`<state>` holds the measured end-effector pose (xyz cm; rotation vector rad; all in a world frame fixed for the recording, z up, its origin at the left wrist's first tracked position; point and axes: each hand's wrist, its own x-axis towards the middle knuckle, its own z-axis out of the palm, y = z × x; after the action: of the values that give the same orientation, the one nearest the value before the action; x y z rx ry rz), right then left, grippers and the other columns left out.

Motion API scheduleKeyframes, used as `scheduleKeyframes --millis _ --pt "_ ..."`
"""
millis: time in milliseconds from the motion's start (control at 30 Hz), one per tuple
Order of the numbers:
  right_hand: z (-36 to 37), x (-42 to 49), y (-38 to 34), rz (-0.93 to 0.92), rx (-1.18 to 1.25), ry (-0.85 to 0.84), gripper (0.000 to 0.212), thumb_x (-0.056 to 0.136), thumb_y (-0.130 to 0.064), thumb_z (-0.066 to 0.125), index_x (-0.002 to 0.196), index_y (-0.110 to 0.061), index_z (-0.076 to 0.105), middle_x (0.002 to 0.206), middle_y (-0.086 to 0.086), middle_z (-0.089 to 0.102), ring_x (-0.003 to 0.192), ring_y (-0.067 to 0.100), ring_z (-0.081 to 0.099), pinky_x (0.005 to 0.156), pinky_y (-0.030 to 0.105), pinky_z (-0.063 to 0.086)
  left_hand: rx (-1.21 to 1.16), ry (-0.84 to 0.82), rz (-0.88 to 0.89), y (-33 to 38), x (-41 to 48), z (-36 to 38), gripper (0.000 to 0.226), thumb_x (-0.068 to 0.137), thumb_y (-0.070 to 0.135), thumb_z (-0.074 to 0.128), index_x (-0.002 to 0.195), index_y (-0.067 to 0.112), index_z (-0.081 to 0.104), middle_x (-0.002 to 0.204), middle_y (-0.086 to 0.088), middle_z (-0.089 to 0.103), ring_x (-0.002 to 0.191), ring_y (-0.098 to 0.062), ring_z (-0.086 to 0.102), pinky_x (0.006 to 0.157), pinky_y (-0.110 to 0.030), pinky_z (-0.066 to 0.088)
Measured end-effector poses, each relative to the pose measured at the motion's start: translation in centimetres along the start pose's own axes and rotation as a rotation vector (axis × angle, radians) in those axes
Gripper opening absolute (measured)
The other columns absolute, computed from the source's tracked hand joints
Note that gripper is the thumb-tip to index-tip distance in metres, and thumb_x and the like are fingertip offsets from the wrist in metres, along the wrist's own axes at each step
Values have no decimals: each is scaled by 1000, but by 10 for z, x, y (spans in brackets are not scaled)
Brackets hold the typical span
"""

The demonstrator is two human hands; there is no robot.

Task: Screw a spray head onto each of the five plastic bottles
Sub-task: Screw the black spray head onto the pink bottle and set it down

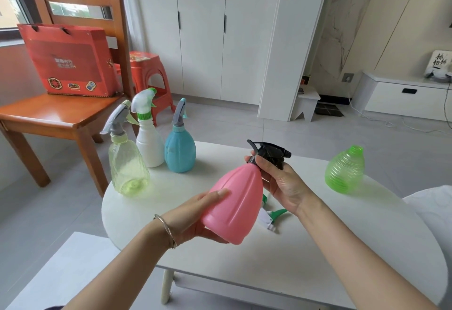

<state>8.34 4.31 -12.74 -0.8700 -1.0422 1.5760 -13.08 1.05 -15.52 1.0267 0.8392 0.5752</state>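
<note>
Gripping a pink bottle [237,202] round its wide base with the left hand [195,219], tilted above the white table [318,260]. Pinching the black spray head [270,154] at that bottle's neck with the right hand [281,182], fingers curled round it. Just below, flat on the table: a loose green-and-white spray head [266,218]. Far right, standing uncapped: a green bottle [344,170]. Far left, clustered, heads on: a clear bottle [128,170], a white bottle [149,145], a blue bottle [180,150].

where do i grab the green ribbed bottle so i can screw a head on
Wrap a hand round the wide ribbed belly of the green bottle, coming in from the side. It stands upright on the table with its open neck on top, so a side grip should keep that clear.
</note>
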Motion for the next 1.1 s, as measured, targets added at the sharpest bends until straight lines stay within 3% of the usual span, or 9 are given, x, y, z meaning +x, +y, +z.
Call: scheduleKeyframes --millis 167,267,367,467,600,733,867,967,1100 --pt "6 0 3 -23 -29 35 41 55 -33 79 92 -17 72 95 2 75 87 12 70 71 20 55 96 100 106 -1 -5 0 58 55 57 76 107 36 63 102 -7 69 84 -22 73 61 -38 59" --pt "7 -1 2 2 -37 2 44 57 -34 79 97 -18 70 100 2 74 89 11 70 70 20 54 141 111 139 0 -11 2 60 57 56 73 113 38 59 110 -7 66 86 -19 73 61 -35 58" --pt "13 -3 1 38 -75 -53 66 52 -47 85 109 -20 66 110 -1 71 99 10 67 73 20 54 186 127 182 3 -18 1 61 57 57 71 115 40 57 112 -3 65 87 -15 72 60 -31 58" --pt "23 -6 2 83 -130 -94 94 47 -62 81 129 -26 50 129 -2 61 117 14 59 88 28 53 186 183 269 9 -27 -8 59 57 56 70 113 45 54 116 2 64 90 -11 71 63 -28 57" --pt "47 -9 8 138 -214 -114 97 47 -65 80 129 -24 48 133 -1 56 116 16 60 92 32 52 223 350 424 19 -40 -26 55 60 60 67 110 55 45 114 8 59 90 -5 68 64 -23 56" --pt "87 -6 17 80 -406 -214 72 69 -54 73 131 -28 49 128 -5 62 115 12 60 99 36 48 282 459 499 23 -50 -40 49 77 60 56 121 49 35 117 9 53 99 -12 63 64 -22 57" --pt "121 6 26 -4 -492 -138 75 67 -41 78 133 -26 44 127 -4 60 113 11 60 95 33 51 153 467 553 23 -57 -50 53 77 49 50 127 39 37 116 6 58 101 -16 65 75 -39 61" --pt "136 13 33 -43 -530 -124 75 68 -30 81 132 -24 41 125 -3 59 111 10 59 90 30 53 107 451 567 25 -64 -60 57 76 46 57 129 39 39 121 4 58 99 -13 68 73 -35 60" --pt "147 21 42 -85 -552 -154 80 67 -22 82 133 -27 37 126 -3 56 113 10 56 87 26 53 -16 414 564 25 -70 -79 68 73 42 75 132 37 40 133 -2 51 109 -22 65 80 -41 59"
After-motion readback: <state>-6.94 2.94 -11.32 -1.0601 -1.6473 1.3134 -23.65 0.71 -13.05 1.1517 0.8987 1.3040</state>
